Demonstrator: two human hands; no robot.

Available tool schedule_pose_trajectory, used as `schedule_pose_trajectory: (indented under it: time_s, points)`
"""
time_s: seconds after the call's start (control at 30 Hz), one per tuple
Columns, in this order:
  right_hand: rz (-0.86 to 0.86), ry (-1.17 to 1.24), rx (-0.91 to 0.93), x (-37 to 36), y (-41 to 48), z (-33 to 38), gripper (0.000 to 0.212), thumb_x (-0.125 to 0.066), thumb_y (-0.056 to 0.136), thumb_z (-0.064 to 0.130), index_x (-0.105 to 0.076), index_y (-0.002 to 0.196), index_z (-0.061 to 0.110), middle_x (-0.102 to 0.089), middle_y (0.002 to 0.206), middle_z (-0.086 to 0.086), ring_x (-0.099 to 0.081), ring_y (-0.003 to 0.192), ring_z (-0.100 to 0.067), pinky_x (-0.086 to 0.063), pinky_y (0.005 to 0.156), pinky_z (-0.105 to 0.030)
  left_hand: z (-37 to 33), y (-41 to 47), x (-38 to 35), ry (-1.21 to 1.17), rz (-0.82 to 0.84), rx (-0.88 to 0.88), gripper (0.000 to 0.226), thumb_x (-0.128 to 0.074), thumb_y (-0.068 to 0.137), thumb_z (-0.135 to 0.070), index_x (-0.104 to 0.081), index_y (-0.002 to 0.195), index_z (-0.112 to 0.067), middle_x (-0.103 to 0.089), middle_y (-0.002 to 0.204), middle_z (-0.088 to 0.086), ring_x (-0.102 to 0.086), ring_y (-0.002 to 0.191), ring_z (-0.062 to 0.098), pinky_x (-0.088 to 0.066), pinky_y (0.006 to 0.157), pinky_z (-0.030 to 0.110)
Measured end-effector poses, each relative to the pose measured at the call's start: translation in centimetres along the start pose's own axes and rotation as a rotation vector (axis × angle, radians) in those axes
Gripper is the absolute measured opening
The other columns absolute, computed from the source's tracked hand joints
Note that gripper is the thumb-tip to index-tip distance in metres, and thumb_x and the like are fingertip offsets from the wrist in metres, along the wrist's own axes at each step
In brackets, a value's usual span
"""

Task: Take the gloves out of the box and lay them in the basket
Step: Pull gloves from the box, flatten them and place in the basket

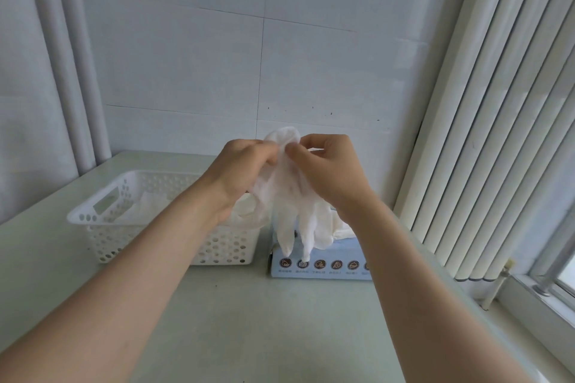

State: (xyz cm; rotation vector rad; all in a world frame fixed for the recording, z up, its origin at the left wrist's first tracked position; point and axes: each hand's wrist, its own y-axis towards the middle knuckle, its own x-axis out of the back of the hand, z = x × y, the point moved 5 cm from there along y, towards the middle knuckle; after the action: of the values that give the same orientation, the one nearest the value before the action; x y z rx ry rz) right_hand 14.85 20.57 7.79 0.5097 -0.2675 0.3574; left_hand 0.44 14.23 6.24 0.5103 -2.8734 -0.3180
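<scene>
A thin white glove (292,205) hangs fingers-down in the air above the box. My left hand (239,168) and my right hand (329,168) both pinch its cuff at the top, close together. Below stands the pale blue glove box (323,264) with round icons on its front; more white glove material (340,228) pokes out of its top. To the left stands a white perforated plastic basket (105,227) with white gloves (149,205) lying inside. My left forearm hides part of the basket's right side.
Everything stands on a pale table (236,320) against a white tiled wall. Vertical blinds (497,134) and a window sill (535,298) run along the right. White pipes (71,56) rise in the left corner.
</scene>
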Motion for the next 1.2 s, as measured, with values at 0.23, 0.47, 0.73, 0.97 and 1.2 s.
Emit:
schedule_pose_trajectory:
  time_s: [0.23, 0.47, 0.73, 0.97, 1.2]
  points:
    - [0.199, 0.036, -0.006, -1.1, -0.6, 0.1, 0.015, -0.07, 0.1, 0.028, -0.065, 0.113, 0.021, -0.075, 0.08, -0.019, -0.064, 0.064, -0.026, -0.048, 0.06, -0.04, 0.4, 0.4, 1.1, 0.001, -0.075, -0.011, 0.032, -0.079, 0.088, -0.043, -0.081, 0.096, -0.012, -0.08, 0.096, 0.008, -0.078, 0.093, 0.028, -0.06, 0.095, 0.051]
    - [0.201, -0.089, -0.137, -0.1, -0.6, -0.4, 0.017, -0.063, 0.087, 0.009, -0.078, 0.096, 0.011, -0.08, 0.08, -0.012, -0.071, 0.062, -0.025, -0.062, 0.061, -0.038, -1.1, 0.4, 3.5, 0.062, -0.279, -0.242, 0.041, -0.069, 0.099, -0.04, -0.067, 0.095, 0.0, -0.056, 0.076, 0.003, -0.052, 0.069, 0.016, -0.043, 0.066, 0.034]
    - [0.057, 0.266, -0.377, 0.2, 0.5, -2.9, 0.044, -0.08, 0.069, 0.027, -0.077, 0.103, 0.0, -0.072, 0.096, -0.019, -0.068, 0.077, -0.034, -0.056, 0.072, -0.044, 0.0, 1.1, 5.8, 0.039, -0.232, -0.074, 0.052, -0.063, 0.102, -0.043, -0.063, 0.106, 0.009, -0.054, 0.087, 0.006, -0.056, 0.077, 0.023, -0.047, 0.071, 0.036]
    - [0.121, 0.453, -0.425, -1.0, 0.5, -3.8, 0.025, -0.074, 0.096, 0.014, -0.075, 0.116, 0.0, -0.08, 0.094, -0.013, -0.077, 0.073, -0.026, -0.062, 0.065, -0.034, 0.9, 1.4, 7.2, -0.133, -0.25, 0.148, 0.029, -0.053, 0.109, -0.025, -0.069, 0.095, -0.007, -0.075, 0.097, 0.013, -0.073, 0.082, 0.029, -0.058, 0.076, 0.04]
    - [-0.031, -0.01, -0.199, -3.5, 2.1, -2.8, 0.007, -0.079, 0.094, 0.027, -0.08, 0.094, 0.021, -0.08, 0.08, 0.0, -0.071, 0.06, -0.012, -0.057, 0.054, -0.025, 2.5, 1.4, 9.5, -0.093, -0.275, 0.24, 0.024, -0.05, 0.106, -0.016, -0.063, 0.089, -0.006, -0.066, 0.082, 0.018, -0.064, 0.072, 0.031, -0.052, 0.068, 0.037]
